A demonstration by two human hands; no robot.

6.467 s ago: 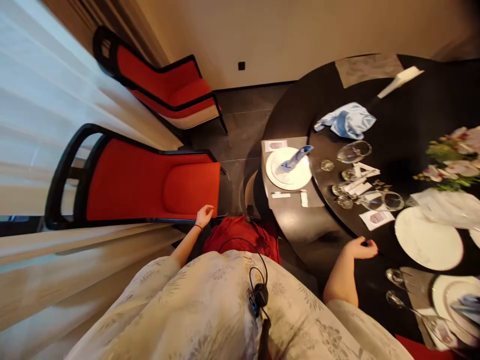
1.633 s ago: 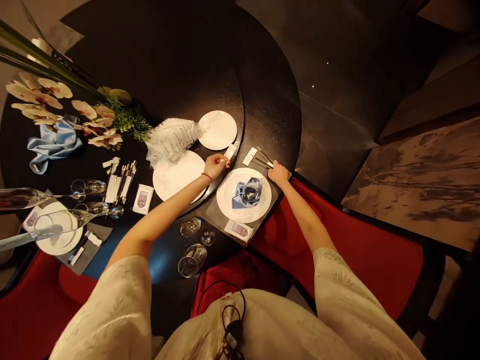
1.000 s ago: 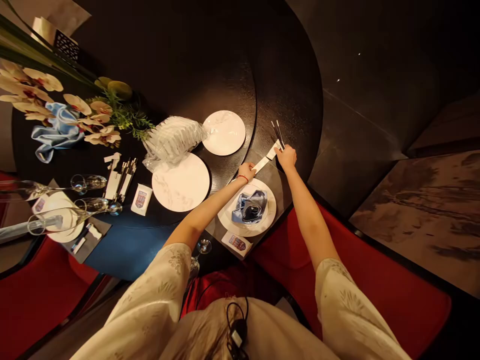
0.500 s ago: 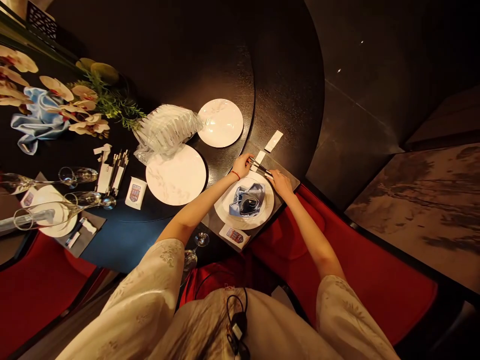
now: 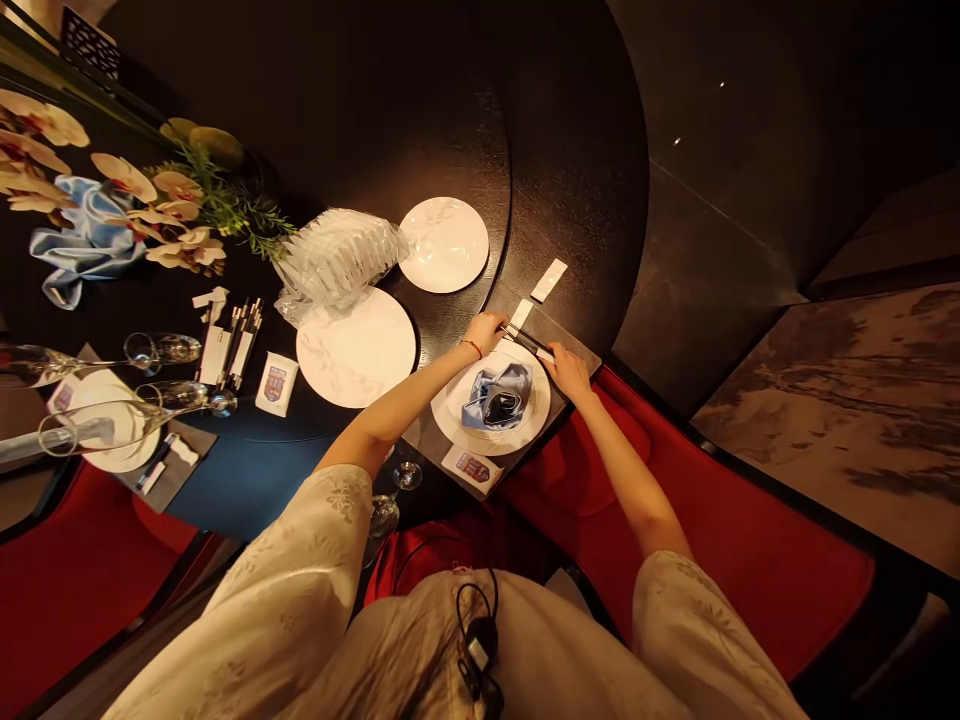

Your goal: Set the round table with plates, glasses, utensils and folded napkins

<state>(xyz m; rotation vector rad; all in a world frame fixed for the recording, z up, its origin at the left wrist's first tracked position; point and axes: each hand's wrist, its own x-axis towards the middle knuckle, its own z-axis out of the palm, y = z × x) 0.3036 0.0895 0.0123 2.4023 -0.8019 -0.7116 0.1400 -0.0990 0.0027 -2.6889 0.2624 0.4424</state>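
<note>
Dark chopsticks (image 5: 528, 341) lie across the far side of the place setting, between my two hands. My left hand (image 5: 488, 331) closes its fingers on their left end, and my right hand (image 5: 568, 370) pinches the right end. Just nearer to me stands a white plate (image 5: 448, 425) with a smaller plate and a folded blue napkin (image 5: 480, 411) on it. A white rest (image 5: 520, 314) touches the area beyond the chopsticks, and a white paper packet (image 5: 550, 281) lies farther out. The grey placemat (image 5: 579, 338) is under the setting.
A printed white packet (image 5: 472, 469) lies at the placemat's near edge. Left are a large plate (image 5: 356, 360), a smaller plate (image 5: 443, 245), a plastic-wrapped stack (image 5: 341, 255), more chopsticks (image 5: 238, 345), and wine glasses (image 5: 385, 515). A red chair (image 5: 712, 530) stands at right.
The chopsticks have come down closer to the placemat, lying lower beside the plate. My right hand has shifted slightly right and toward me; both hands keep their grip.
</note>
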